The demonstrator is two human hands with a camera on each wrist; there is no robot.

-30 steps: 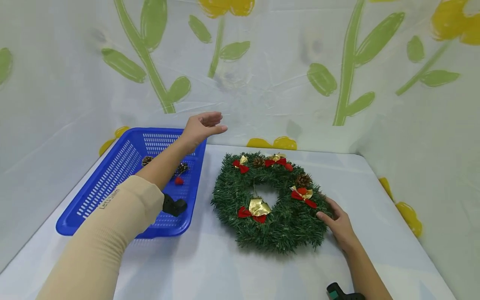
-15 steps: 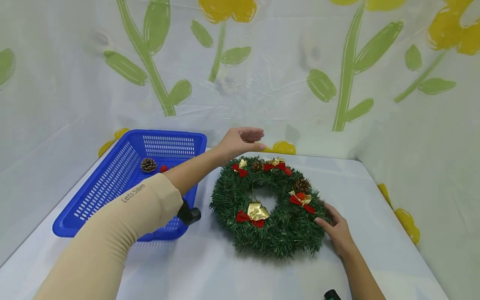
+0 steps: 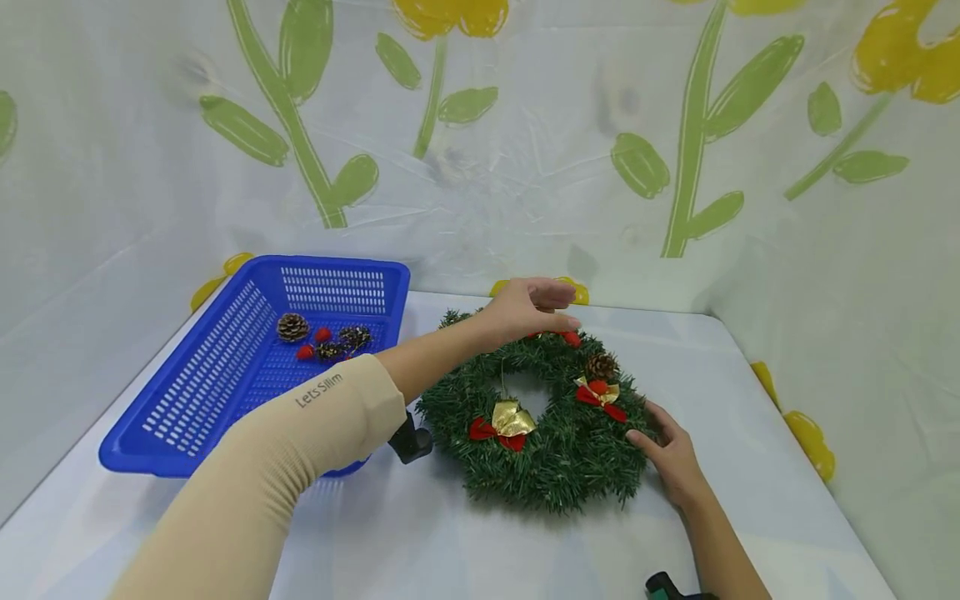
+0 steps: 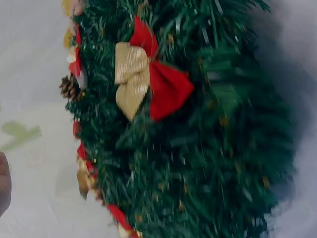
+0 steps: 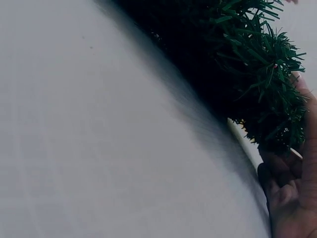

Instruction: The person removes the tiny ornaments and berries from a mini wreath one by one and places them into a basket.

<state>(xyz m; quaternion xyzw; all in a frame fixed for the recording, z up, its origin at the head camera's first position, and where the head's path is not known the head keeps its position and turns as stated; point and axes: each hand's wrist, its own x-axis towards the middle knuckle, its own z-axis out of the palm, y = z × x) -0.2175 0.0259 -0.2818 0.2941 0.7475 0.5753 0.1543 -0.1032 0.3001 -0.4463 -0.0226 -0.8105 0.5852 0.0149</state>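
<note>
A green Christmas wreath [image 3: 555,467] lies on the table, trimmed with red-and-gold bows [image 3: 510,421] and a pine cone [image 3: 602,365]. My left hand [image 3: 528,308] is over its far side, thumb and fingers apart, with nothing visible between them. It covers the ornaments at the back in the head view. In the left wrist view, one bow [image 4: 168,89] shows close up, while only a bit of the hand [image 4: 4,183] enters at the edge. My right hand [image 3: 675,454] grips the wreath's right rim, thumb on top; in the right wrist view its fingers [image 5: 282,191] curl beneath the greenery.
Left of the wreath stands a blue perforated basket [image 3: 180,375]. It holds a pine cone [image 3: 292,327], red berries [image 3: 322,334] and dark glittery pieces [image 3: 355,337]. A fabric backdrop [image 3: 525,167] with painted flowers rises behind and beside the table.
My left hand has swept right from above the basket to over the wreath's far side, uncovering the basket's contents. The right hand keeps its grip on the rim.
</note>
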